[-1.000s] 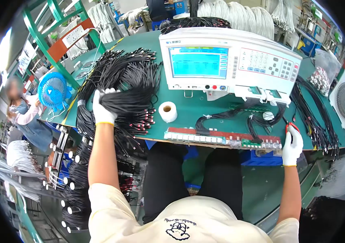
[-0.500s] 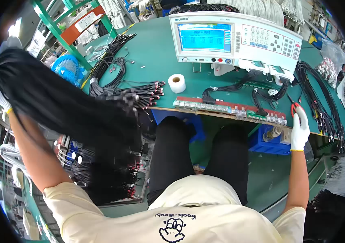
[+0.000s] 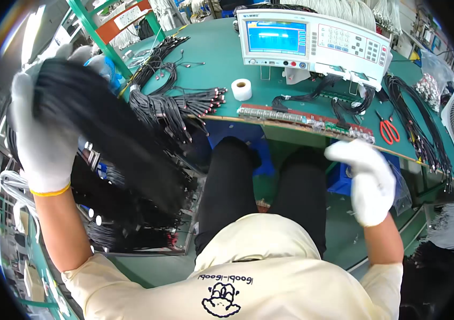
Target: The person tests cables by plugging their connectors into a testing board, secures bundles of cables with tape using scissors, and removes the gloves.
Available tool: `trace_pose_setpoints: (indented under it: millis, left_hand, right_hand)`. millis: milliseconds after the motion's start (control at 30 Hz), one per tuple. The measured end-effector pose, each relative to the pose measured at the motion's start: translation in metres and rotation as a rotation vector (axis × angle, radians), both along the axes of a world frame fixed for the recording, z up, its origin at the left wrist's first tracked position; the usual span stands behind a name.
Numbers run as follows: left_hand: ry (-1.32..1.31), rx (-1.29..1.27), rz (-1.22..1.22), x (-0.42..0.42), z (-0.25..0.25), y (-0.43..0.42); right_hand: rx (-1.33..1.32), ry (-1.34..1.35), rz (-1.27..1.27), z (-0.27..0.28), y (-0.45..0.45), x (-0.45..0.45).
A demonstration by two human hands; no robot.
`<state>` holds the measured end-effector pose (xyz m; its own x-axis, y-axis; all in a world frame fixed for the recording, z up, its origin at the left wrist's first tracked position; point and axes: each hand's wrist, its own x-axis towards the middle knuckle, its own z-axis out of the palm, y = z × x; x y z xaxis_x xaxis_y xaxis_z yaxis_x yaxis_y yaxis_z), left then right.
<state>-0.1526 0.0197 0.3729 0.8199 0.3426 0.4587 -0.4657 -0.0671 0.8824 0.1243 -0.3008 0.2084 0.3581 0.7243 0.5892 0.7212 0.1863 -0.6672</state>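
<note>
The left hand [image 3: 45, 125] pinches a thick bundle of black cables [image 3: 104, 122] near its upper end, the rest drooping down beside the tabletop [image 3: 205, 58]; the right hand [image 3: 364, 178], fingers together, has left the red-handled scissors [image 3: 389, 131]

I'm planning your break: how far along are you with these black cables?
Looks done: one thick bunch is off the table. In hand: the left hand grips it; the blurred right hand shows nothing held. Probably left: the cables lying at the table's left edge. Whether any were tested, I can't tell.
</note>
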Motion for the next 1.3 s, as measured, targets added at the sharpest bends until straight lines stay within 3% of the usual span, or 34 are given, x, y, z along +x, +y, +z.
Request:
trace_pose_setpoints:
  millis: [33,67,100,133,200,267,367,433,500,533,667,700,767,800,867,900,1000,1033,1067,1100,1167,1200,1233,1267,1300]
  left_hand:
    - [0.070,0.497,0.335,-0.005,-0.008,-0.002]
    - [0.141,0.997,0.668,-0.009,-0.012,-0.007]
    - [0.062,1.039,0.622,0.001,-0.013,-0.019]
    - [0.146,1.022,0.756,-0.004,-0.017,-0.030]
    - [0.014,0.928,0.712,-0.011,-0.025,-0.025]
    - [-0.080,0.887,0.683,-0.017,-0.032,-0.019]
    - [0.012,1.112,0.816,-0.042,-0.030,0.017]
    - [0.009,0.839,0.745,-0.055,-0.038,0.052]
    - [-0.041,0.466,0.615,-0.063,-0.049,0.091]
    - [-0.038,0.391,0.581,-0.065,-0.053,0.103]
    - [0.155,0.742,0.528,-0.062,-0.068,0.110]
    - [0.258,0.855,0.515,-0.056,-0.074,0.103]
    - [0.453,1.085,0.479,-0.033,-0.087,0.081]
    - [0.334,0.968,0.368,0.001,-0.091,0.053]
    - [0.124,0.728,0.110,0.068,-0.100,-0.004]
    - [0.138,0.850,0.123,0.078,-0.120,-0.004]
    - [0.190,0.898,-0.080,0.121,-0.203,-0.014]
    - [0.318,0.578,-0.406,0.143,-0.211,-0.031]
    - [0.302,-0.007,-0.384,0.142,-0.271,-0.054]
    - [0.324,-0.402,-0.483,0.155,-0.310,-0.069]
    - [0.585,-1.306,-0.467,0.170,-0.390,-0.087]
    - [0.541,-1.436,-0.357,0.170,-0.403,-0.093]
    - [0.473,-1.274,-0.331,0.166,-0.411,-0.093]
    - [0.401,-1.115,-0.303,0.161,-0.418,-0.089]
    - [0.393,-1.181,-0.338,0.152,-0.422,-0.082]
  right_hand:
    - [-0.019,0.093,0.267,0.008,0.018,-0.023]
    - [-0.132,-0.016,0.496,0.016,0.039,-0.042]
    - [0.063,0.009,0.746,0.008,0.063,-0.068]
    - [-0.015,0.016,0.829,0.009,0.081,-0.098]
    - [0.211,0.049,0.726,-0.011,0.125,-0.135]
    - [-0.272,0.466,0.404,0.015,0.149,-0.142]
    - [0.019,-0.338,0.046,-0.040,0.188,-0.107]
    - [-0.181,-0.043,0.021,-0.043,0.168,-0.099]
    - [-0.672,0.216,0.107,-0.045,0.147,-0.083]
    - [-0.336,-0.037,0.038,-0.050,0.131,-0.078]
    - [-0.429,-0.183,0.073,-0.031,0.069,-0.059]
    - [-0.341,-0.398,0.001,-0.054,0.052,-0.048]
    - [-0.412,-0.452,-0.057,-0.062,0.023,-0.038]
    - [-0.428,-0.444,-0.082,-0.066,0.012,-0.034]
    - [-0.402,-0.305,-0.151,-0.074,-0.003,-0.028]
    - [-0.365,-0.190,-0.195,-0.079,-0.010,-0.025]
    - [-0.122,0.548,-0.388,-0.122,-0.028,-0.007]
    - [0.041,1.016,-0.352,-0.165,-0.050,0.016]
    - [0.091,1.248,-0.557,-0.182,-0.059,0.015]
    - [-0.187,0.736,-0.573,-0.224,-0.079,0.031]
    - [-0.515,0.856,-0.635,-0.290,-0.105,0.056]
    - [-0.515,1.493,-0.669,-0.298,-0.102,0.070]
    - [-1.204,1.026,-0.801,-0.217,-0.057,0.051]
    - [-0.947,0.661,-0.427,-0.244,-0.094,0.053]
    - [-0.803,0.265,-0.386,-0.231,-0.099,0.055]
